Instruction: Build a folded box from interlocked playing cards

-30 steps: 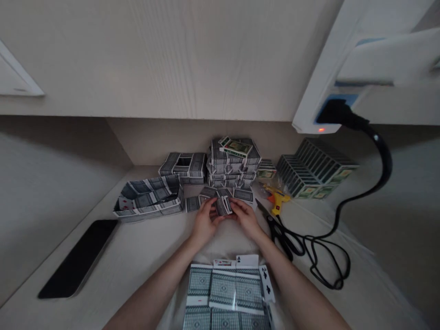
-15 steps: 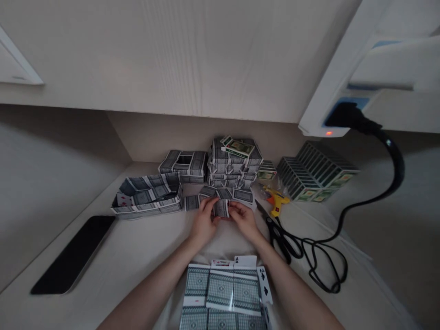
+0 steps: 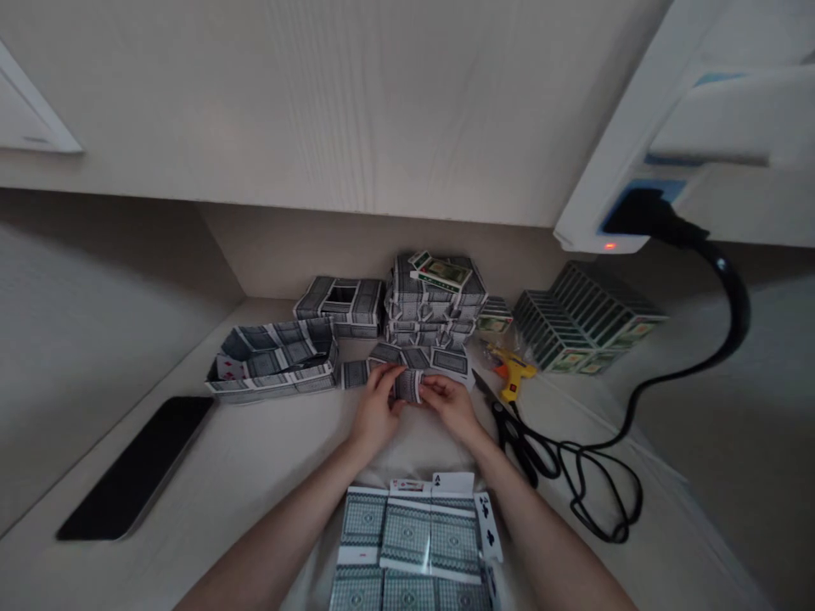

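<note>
**Grey-backed playing card (image 3: 407,385) is lying between two gripping hands**

The card is sitting directly between the left hand (image 3: 374,412) and the right hand (image 3: 451,403), with both meeting it from the sides. The left hand is grasping its left part, fingers bending over the top and thumb staying low. The right hand is pinching at the right edge with thumb and fingertips. The card is looking slightly curved, its patterned back facing the camera. Fingers are hiding the ends, so I cannot tell its long axis or whether it is a single card; the visible part is sitting a little nearer the left fingers.

Forward room is tight: loose playing cards (image 3: 449,362) are lying just beyond the fingertips, and stacked card-covered boxes (image 3: 407,305) are standing behind them. An open card-walled tray (image 3: 280,388) is bounding the far left, while the pale desktop (image 3: 299,433) is stretching between the left forearm (image 3: 280,518) and a black smartphone (image 3: 137,471), giving that side the most room. On the right, black-handled scissors (image 3: 508,423) and a yellow glue gun (image 3: 517,373) are lying near the right hand, with a black cable (image 3: 737,293) looping beyond. Toward the body, a panel of overlapping playing cards (image 3: 407,539) is filling the gap between the forearms.
</note>
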A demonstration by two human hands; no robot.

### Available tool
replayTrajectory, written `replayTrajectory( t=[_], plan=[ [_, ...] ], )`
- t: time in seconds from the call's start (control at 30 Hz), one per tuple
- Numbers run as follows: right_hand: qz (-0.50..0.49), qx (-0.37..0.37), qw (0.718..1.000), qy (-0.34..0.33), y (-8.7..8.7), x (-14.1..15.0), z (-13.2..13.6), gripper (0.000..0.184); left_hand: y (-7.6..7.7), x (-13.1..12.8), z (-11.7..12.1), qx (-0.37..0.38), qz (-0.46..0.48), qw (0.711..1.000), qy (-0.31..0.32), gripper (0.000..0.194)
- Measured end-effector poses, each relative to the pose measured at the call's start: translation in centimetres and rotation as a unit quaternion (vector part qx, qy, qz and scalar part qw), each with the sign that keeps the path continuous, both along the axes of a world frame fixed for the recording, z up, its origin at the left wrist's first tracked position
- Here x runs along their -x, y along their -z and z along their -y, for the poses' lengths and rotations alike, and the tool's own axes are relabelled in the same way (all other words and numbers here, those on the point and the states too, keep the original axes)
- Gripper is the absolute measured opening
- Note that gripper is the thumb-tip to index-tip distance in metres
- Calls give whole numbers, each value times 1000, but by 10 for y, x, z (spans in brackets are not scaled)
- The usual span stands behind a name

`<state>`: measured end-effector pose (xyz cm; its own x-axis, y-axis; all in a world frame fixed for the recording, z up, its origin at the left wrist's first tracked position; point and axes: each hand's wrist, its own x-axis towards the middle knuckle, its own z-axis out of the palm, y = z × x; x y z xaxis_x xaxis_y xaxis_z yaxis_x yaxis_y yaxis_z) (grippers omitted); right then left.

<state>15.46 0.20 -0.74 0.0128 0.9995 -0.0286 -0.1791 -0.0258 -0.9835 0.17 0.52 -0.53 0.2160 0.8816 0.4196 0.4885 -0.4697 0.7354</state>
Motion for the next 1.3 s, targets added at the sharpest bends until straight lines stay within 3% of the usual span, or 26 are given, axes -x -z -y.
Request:
replayTrajectory(
  t=[0.43, 0.67, 0.87, 1.3],
  plan=[
    [82, -46, 993, 68, 12, 0, -5, 20, -4, -2, 2, 6, 0, 1000, 27, 59],
    [-17, -23, 999, 21, -1, 4, 1, 29, -3, -1, 3, 24, 6, 1000, -8, 57],
    [-7, -22, 1000, -5, 3, 8, 4, 41, -3, -2, 4, 22, 13, 999, -30, 55],
    [13, -18, 999, -27, -2, 3, 2, 24, -2, -2, 3, 30, 5, 1000, 3, 50]
  ],
)
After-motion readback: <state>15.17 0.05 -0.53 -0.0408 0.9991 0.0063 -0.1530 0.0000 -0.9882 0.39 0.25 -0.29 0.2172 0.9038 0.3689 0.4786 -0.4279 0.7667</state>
